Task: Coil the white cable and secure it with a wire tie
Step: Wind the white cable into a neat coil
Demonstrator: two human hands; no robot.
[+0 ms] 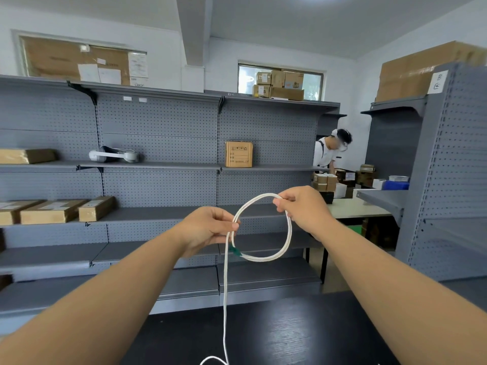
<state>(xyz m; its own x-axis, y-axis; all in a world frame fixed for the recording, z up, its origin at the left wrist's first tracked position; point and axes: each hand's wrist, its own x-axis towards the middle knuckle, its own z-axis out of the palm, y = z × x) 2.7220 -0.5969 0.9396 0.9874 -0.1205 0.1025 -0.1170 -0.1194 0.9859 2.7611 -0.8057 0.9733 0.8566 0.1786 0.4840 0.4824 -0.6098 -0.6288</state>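
White braided cable (288, 234) is hanging as a round double loop between your raised hands, above the dark wood-grain table (276, 335). Your left hand (208, 229) is pinching the crossing; your right hand (303, 206) is gripping the top, fingers curled. One strand is trailing down.

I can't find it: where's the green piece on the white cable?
In the head view, the green piece sits on the white cable loop's lower left, just below the left hand, centre frame, above the black table.
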